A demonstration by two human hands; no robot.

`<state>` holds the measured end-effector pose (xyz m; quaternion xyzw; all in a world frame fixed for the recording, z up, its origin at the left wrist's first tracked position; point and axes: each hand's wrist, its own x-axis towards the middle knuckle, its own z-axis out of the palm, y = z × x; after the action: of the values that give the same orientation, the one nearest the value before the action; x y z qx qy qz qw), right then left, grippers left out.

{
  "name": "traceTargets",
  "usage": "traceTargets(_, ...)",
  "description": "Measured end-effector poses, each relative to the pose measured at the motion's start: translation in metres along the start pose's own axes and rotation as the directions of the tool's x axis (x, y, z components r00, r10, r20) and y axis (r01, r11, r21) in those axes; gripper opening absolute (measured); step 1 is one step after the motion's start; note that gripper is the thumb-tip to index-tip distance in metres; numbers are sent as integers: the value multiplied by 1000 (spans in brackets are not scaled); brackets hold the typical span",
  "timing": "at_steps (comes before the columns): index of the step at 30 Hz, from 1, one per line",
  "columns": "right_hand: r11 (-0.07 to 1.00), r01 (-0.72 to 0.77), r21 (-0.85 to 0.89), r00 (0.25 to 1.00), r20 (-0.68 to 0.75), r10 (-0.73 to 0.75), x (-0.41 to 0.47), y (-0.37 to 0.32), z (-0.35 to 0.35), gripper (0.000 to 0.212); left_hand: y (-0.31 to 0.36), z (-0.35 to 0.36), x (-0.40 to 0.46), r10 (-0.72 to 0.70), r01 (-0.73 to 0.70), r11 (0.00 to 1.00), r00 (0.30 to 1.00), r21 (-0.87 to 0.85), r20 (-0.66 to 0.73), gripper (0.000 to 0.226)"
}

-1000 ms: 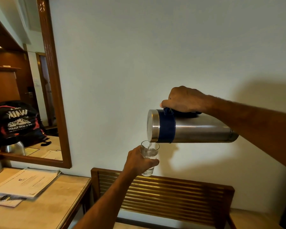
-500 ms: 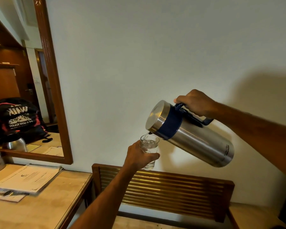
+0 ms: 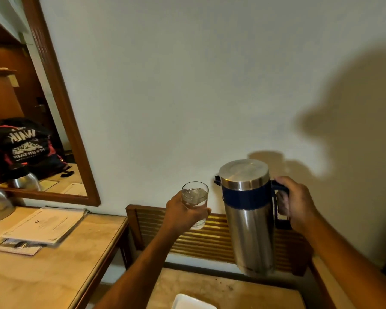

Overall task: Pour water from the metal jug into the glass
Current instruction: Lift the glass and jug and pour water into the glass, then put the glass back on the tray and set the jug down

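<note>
Gripping hard on both sides, we have the right hand (image 3: 295, 205) wrapped around the dark blue handle of the metal jug (image 3: 249, 216), fingers closed through the loop, and the left hand (image 3: 183, 214) curled snugly around the lower half of the glass (image 3: 195, 202). Both are held up in the air in front of the wall (image 3: 187, 85), above the low wooden table (image 3: 227, 288) with its slatted backrest (image 3: 212, 239). We see the jug upright, lid on top, its small spout pointing toward the glass but just beside it and not over the rim, with no stream running between them. Water sits high in the glass, bubbles on its surface, so we judge the pour itself is finished. Next, as we read it, comes setting things down: the jug base needs a flat landing on the table below, and the glass must stay level because it looks nearly full. Off to the left, the desk (image 3: 54, 264) carries papers (image 3: 45, 224) beneath the mirror (image 3: 71, 130), well apart from our hands.
</note>
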<state>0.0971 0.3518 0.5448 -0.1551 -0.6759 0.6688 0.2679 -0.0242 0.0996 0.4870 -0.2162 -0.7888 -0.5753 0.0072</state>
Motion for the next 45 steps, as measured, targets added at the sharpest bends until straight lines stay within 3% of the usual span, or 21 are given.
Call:
traceTargets(7,956,-145,255,959,-201,199,-26,126,-15,32,-90,26,-20,-177,176,981,984,-84,-6,59)
traceTargets(14,903,-242,356,878,-315,360,-69,266,-31,42,-214,72,-61,-329,330,941,944,-78,26,52)
traceTargets(19,871,-268,411,819,-379,431,-87,357,-36,53,-305,116,-92,-491,485,864,871,-139,-11,65)
traceTargets(24,868,-246,432,846,-340,410,-98,435,-37,50,-385,155,-125,-592,578,800,804,-162,-57,73)
traceTargets(29,871,-292,394,851,-307,425,-107,489,-38,33,-448,181,-168,-657,647,753,750,-119,-79,65)
traceTargets(40,894,-279,350,918,-177,355,-106,526,-47,35,-492,204,-197,-703,699,711,705,-75,-90,76)
traceTargets(45,906,-291,306,947,-46,319,-105,535,-53,31,-501,209,-199,-692,691,721,714,-51,-107,77)
